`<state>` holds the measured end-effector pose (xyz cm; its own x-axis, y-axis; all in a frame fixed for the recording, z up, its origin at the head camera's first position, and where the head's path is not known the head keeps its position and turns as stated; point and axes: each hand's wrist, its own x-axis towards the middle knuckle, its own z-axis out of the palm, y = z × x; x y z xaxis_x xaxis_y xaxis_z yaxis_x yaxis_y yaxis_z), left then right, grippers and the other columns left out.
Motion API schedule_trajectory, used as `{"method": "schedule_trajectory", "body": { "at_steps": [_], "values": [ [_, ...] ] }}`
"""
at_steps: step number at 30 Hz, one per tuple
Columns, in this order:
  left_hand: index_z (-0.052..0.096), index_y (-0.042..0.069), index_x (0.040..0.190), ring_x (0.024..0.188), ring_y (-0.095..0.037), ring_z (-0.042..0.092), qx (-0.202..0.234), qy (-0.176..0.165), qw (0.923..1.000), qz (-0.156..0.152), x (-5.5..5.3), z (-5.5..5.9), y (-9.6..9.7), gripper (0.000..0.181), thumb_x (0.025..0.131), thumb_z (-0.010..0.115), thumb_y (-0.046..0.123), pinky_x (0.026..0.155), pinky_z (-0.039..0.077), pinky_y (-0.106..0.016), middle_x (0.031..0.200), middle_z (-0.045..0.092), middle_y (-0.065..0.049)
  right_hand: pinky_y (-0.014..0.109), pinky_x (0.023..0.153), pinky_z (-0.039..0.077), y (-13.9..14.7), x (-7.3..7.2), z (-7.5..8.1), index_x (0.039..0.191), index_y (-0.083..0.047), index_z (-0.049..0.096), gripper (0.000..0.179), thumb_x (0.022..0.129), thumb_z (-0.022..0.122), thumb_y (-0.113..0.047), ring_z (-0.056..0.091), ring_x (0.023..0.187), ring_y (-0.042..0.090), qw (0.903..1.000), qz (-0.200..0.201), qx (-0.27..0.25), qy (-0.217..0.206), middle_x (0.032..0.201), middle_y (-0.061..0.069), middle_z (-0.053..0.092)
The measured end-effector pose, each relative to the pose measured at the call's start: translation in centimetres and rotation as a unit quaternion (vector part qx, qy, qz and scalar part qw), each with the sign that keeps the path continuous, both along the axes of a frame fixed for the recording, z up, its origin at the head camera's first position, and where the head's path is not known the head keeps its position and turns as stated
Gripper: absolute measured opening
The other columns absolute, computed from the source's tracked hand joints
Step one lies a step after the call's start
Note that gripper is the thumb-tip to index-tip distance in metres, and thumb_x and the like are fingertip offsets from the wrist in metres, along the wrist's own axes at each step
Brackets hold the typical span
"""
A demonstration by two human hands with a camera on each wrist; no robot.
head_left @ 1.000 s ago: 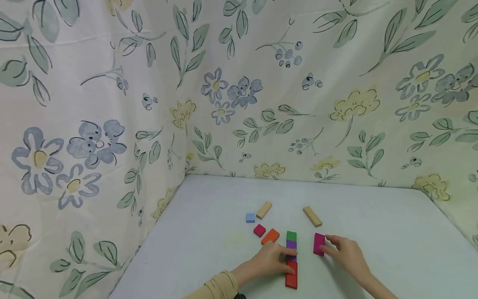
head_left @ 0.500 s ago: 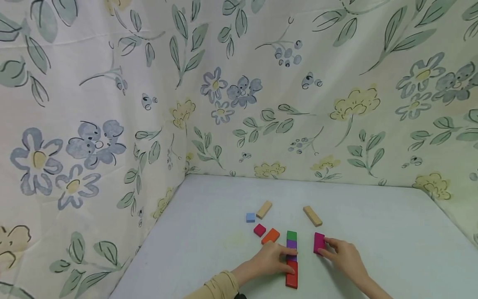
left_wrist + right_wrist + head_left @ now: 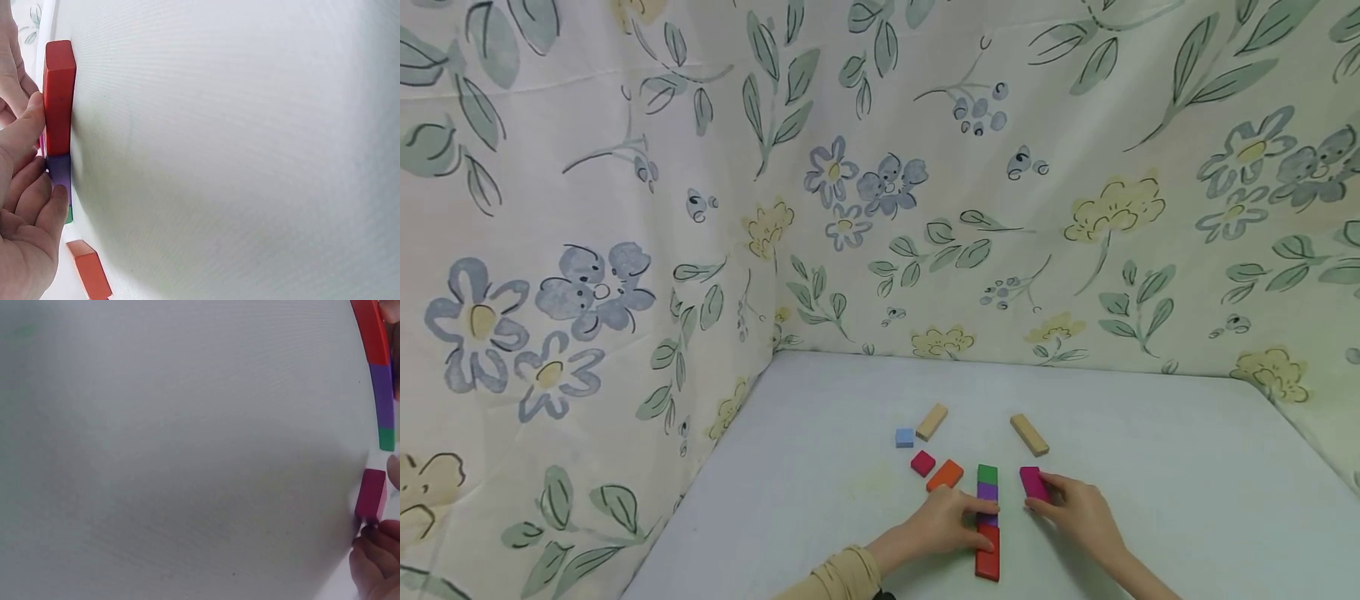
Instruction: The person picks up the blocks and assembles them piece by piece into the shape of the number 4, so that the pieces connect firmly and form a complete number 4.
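Observation:
In the head view a row of blocks runs toward me: a green block (image 3: pixel 987 474) at the far end, purple (image 3: pixel 987 492) in the middle, a red block (image 3: pixel 988 565) nearest. My left hand (image 3: pixel 942 521) lies over this row from the left, thumb on the red block and index finger across the purple part. To the right, apart from the row, my right hand (image 3: pixel 1084 515) pinches a magenta block (image 3: pixel 1034 483) between thumb and fingers. The right wrist view shows that magenta block (image 3: pixel 371 494) just past the green end. My left fingers partly hide the purple part.
Left of the row lie an orange block (image 3: pixel 945 474), a crimson block (image 3: pixel 922 463) and a light blue block (image 3: pixel 905 437). Two plain wooden blocks, left (image 3: pixel 932 422) and right (image 3: pixel 1029 434), lie farther back. Floral cloth (image 3: pixel 970 250) hangs behind the white table (image 3: pixel 1187 467).
My right hand has shifted left with the magenta block, which now stands closer to the row and is turned at an angle. The left hand keeps its place on the row.

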<state>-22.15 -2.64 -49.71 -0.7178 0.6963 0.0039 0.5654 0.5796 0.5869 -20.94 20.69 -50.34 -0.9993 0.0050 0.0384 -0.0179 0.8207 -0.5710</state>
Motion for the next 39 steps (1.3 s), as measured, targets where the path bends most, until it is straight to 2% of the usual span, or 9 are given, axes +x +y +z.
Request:
{"method": "schedule_trajectory", "body": {
  "at_steps": [6, 10, 18, 28, 30, 34, 37, 39],
  "values": [
    [0.065, 0.024, 0.123, 0.084, 0.010, 0.051, -0.002, -0.003, 1.0000, 0.004, 0.1, 0.1, 0.0, 0.047, 0.079, 0.076, 0.032, 0.055, 0.033, -0.010, 0.115, 0.069, 0.009, 0.044, 0.080, 0.053, -0.3, 0.3, 0.0, 0.119, 0.005, 0.062, 0.062, 0.073, 0.080, -0.033, 0.061, 0.089, 0.024, 0.9999, -0.010, 0.005, -0.007, 0.115, 0.026, 0.064],
    [0.065, 0.024, 0.123, 0.089, 0.010, 0.053, 0.005, -0.011, 0.9999, 0.007, 0.1, 0.1, 0.0, 0.047, 0.079, 0.076, 0.031, 0.057, 0.035, -0.009, 0.120, 0.067, 0.009, 0.044, 0.078, 0.053, -0.1, 0.7, 0.0, 0.115, 0.005, 0.064, 0.053, 0.074, 0.080, -0.025, 0.062, 0.084, 0.022, 0.9997, -0.019, 0.006, 0.017, 0.109, 0.025, 0.067],
    [0.065, 0.024, 0.123, 0.090, 0.010, 0.053, 0.005, -0.011, 0.9999, 0.010, 0.1, 0.0, 0.0, 0.047, 0.078, 0.077, 0.031, 0.055, 0.035, -0.011, 0.112, 0.070, 0.010, 0.048, 0.078, 0.052, 0.8, 1.1, -0.1, 0.107, 0.006, 0.068, 0.036, 0.078, 0.075, -0.013, 0.066, 0.092, 0.033, 0.9983, -0.027, 0.002, 0.051, 0.103, 0.025, 0.069],
    [0.065, 0.024, 0.123, 0.083, 0.010, 0.051, 0.006, -0.017, 0.9998, 0.007, 0.1, 0.0, 0.0, 0.046, 0.078, 0.077, 0.030, 0.054, 0.032, -0.012, 0.103, 0.072, 0.011, 0.034, 0.068, 0.052, 1.5, 1.0, -0.5, 0.112, 0.008, 0.065, 0.037, 0.081, 0.072, -0.011, 0.061, 0.079, 0.020, 0.9980, -0.031, -0.017, 0.052, 0.107, 0.027, 0.068],
    [0.065, 0.024, 0.123, 0.083, 0.010, 0.050, 0.005, -0.018, 0.9998, 0.008, 0.1, 0.0, 0.0, 0.047, 0.078, 0.077, 0.030, 0.054, 0.032, -0.012, 0.104, 0.071, 0.011, 0.028, 0.061, 0.048, 1.6, 1.1, -0.4, 0.112, 0.008, 0.065, 0.037, 0.080, 0.073, -0.009, 0.055, 0.070, 0.014, 0.9973, -0.028, -0.021, 0.064, 0.100, 0.025, 0.070],
    [0.065, 0.024, 0.123, 0.084, 0.010, 0.051, 0.002, -0.013, 0.9999, 0.009, 0.2, 0.1, 0.0, 0.047, 0.078, 0.077, 0.030, 0.056, 0.033, -0.011, 0.106, 0.071, 0.012, 0.020, 0.050, 0.033, 2.0, 1.1, -0.2, 0.111, 0.008, 0.066, 0.037, 0.079, 0.074, -0.007, 0.039, 0.058, 0.006, 0.9944, -0.019, -0.025, 0.101, 0.085, 0.016, 0.071],
    [0.065, 0.024, 0.123, 0.083, 0.010, 0.051, 0.002, -0.010, 0.9999, 0.007, 0.2, 0.2, 0.0, 0.047, 0.078, 0.077, 0.030, 0.056, 0.032, -0.011, 0.101, 0.072, 0.011, 0.019, 0.050, 0.033, 2.3, 1.0, 0.0, 0.111, 0.007, 0.066, 0.036, 0.078, 0.074, -0.007, 0.039, 0.058, 0.004, 0.9933, -0.013, -0.024, 0.113, 0.084, 0.014, 0.071],
    [0.065, 0.024, 0.123, 0.084, 0.010, 0.051, 0.003, -0.008, 1.0000, 0.006, 0.2, 0.2, 0.0, 0.047, 0.078, 0.077, 0.031, 0.056, 0.032, -0.011, 0.103, 0.072, 0.011, 0.019, 0.051, 0.034, 2.5, 0.9, 0.1, 0.111, 0.006, 0.067, 0.036, 0.078, 0.074, -0.008, 0.041, 0.060, 0.005, 0.9936, -0.010, -0.023, 0.110, 0.085, 0.015, 0.071]
  ]
}}
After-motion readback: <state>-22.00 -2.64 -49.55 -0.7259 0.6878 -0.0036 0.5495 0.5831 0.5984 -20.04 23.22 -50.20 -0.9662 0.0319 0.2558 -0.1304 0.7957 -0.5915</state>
